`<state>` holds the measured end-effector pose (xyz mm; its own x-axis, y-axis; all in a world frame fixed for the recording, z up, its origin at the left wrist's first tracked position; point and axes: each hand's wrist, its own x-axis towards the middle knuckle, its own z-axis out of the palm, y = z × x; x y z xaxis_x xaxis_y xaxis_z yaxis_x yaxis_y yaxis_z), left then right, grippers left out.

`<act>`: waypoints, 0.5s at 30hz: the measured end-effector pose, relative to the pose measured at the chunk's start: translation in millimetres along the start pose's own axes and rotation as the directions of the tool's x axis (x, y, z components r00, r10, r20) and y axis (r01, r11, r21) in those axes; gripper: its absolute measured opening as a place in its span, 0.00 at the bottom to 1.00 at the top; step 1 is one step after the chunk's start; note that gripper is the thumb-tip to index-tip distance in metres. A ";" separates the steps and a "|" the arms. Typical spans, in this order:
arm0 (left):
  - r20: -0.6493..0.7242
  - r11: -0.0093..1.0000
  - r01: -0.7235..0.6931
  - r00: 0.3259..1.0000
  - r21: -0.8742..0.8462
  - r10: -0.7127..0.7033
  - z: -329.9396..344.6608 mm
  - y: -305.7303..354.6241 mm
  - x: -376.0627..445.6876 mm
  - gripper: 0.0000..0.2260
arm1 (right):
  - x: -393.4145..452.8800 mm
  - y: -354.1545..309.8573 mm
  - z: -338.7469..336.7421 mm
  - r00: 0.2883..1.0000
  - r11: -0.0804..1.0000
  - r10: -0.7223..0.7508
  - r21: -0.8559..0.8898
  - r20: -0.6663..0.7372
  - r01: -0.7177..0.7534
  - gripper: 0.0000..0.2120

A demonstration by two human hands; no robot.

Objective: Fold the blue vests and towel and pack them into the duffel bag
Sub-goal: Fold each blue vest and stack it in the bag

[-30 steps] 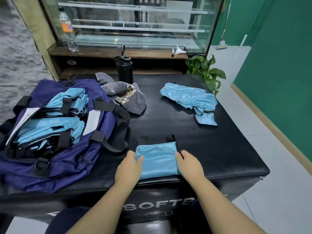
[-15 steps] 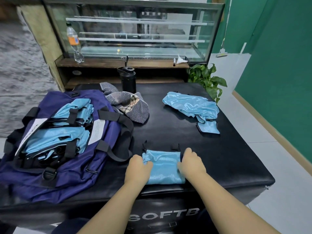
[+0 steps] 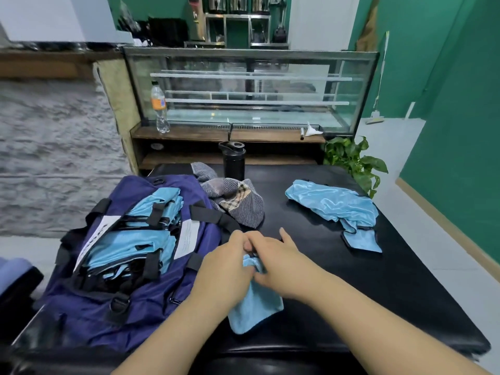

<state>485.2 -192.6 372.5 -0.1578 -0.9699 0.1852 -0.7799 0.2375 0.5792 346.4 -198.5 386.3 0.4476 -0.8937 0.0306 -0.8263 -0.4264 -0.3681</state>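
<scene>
A folded light-blue vest (image 3: 254, 307) is lifted off the black table (image 3: 365, 293), hanging below my hands. My left hand (image 3: 224, 263) and my right hand (image 3: 276, 261) meet over its upper end and both grip it. The open navy duffel bag (image 3: 108, 307) lies to the left with several folded blue vests (image 3: 135, 239) inside. One unfolded shiny blue vest (image 3: 335, 207) lies crumpled at the table's right. A grey striped towel (image 3: 238, 207) with a plaid patch is bunched behind the bag.
A black flask (image 3: 234, 163) stands at the table's far edge. Behind it is a glass display case (image 3: 249, 90) on a wooden shelf, with a plastic bottle (image 3: 159, 106). A potted green plant (image 3: 354, 161) sits at the far right corner.
My hands came together from the vest's two sides and gathered it up off the table into a narrow hanging bundle. The camera tilted upward.
</scene>
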 end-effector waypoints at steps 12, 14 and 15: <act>0.070 0.959 0.104 0.994 -0.263 -0.089 -61.3 -68.5 -23.9 0.15 | 28.7 -39.0 -2.2 0.986 0.861 -0.004 0.500 -0.170 0.090 0.05; 0.082 0.948 0.125 0.991 -0.294 -0.105 -66.6 -82.6 -29.6 0.13 | 36.2 -45.5 -0.4 0.982 0.804 0.055 0.591 -0.180 0.064 0.04; 0.075 0.945 0.136 0.990 -0.297 -0.119 -71.2 -87.8 -31.8 0.12 | 40.2 -47.5 1.6 0.979 0.774 0.088 0.631 -0.182 0.048 0.03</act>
<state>601.8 -178.8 372.3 -0.1086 -0.9926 0.0550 -0.5783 0.1081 0.8086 404.2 -213.9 403.5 0.3033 -0.9382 0.1668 -0.4025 -0.2848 -0.8700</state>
